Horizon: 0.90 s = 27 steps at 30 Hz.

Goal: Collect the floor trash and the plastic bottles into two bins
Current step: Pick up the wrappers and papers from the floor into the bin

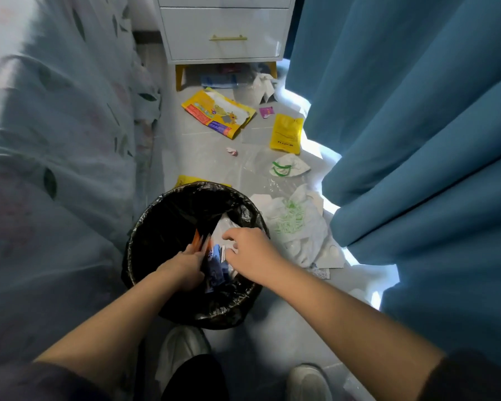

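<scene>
The bundle of wrappers (213, 266) sits inside the black-lined bin (156, 206), low in its near-right part, and I have both hands on it. Its long axis runs from the near rim away from me. An orange tip at the far end points toward the nightstand (226, 27), and the blue printed part lies nearer my wrists. A pale plastic piece (226, 224) stands behind it against the liner.

My left hand (185, 266) closes on the bundle's left edge, fingers together along it and the thumb tucked under. My right hand (250, 251) comes over from the right with its fingers bent down onto the bundle and the thumb held apart. The fingertips are hidden, so I can't tell how firm that hold is.

The bin stands on the pale tiled floor (203, 146) just ahead of my shoes (182, 351). A yellow scrap (190, 180) shows behind its far rim. Just beside it on the right lies a white bag with green print (292, 221). Past that are a white piece with green loops (287, 167) and a small yellow pouch (287, 136). A large yellow bag (217, 117) lies flat nearer the nightstand, with a small pink wrapper (266, 112) to its right and a crumpled scrap (232, 151) in front of it. A blue curtain (417, 111) hangs on the right and a sheer leaf-patterned fabric (55, 111) on the left.
</scene>
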Motion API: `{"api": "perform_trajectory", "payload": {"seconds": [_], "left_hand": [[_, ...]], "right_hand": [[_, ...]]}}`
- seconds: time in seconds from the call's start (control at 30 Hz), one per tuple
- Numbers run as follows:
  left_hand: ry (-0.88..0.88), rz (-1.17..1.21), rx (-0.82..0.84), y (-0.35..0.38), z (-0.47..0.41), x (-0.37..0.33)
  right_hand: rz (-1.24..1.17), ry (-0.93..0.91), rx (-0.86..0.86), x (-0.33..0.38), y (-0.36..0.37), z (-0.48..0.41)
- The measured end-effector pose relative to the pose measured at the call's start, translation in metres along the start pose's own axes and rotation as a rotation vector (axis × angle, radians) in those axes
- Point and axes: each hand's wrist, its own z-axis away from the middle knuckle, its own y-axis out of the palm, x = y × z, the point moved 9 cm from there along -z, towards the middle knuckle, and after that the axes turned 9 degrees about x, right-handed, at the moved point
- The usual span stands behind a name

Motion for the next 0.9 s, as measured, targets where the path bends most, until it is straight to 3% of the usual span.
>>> {"api": "perform_trajectory", "payload": {"seconds": [0.2, 0.33, 0.63, 0.9], "left_hand": [[0.176, 0.072, -0.446, -0.071, 0.068, -0.073], [0.335, -0.068, -0.555, -0.084, 0.106, -0.152], [0.427, -0.597, -0.194, 0.002, 0.053, -0.26], [0.427, -0.701, -0.028, 0.087, 0.004, -0.291]], "right_hand": [[0.065, -0.085, -0.225, -0.044, -0.044, 0.084], [0.122, 0.039, -0.286, -0.109, -0.045, 0.124], [0.162, 0.393, -0.101, -0.262, 0.015, 0.19], [0.166, 0.56, 0.018, -0.338, 0.051, 0.226]]}}
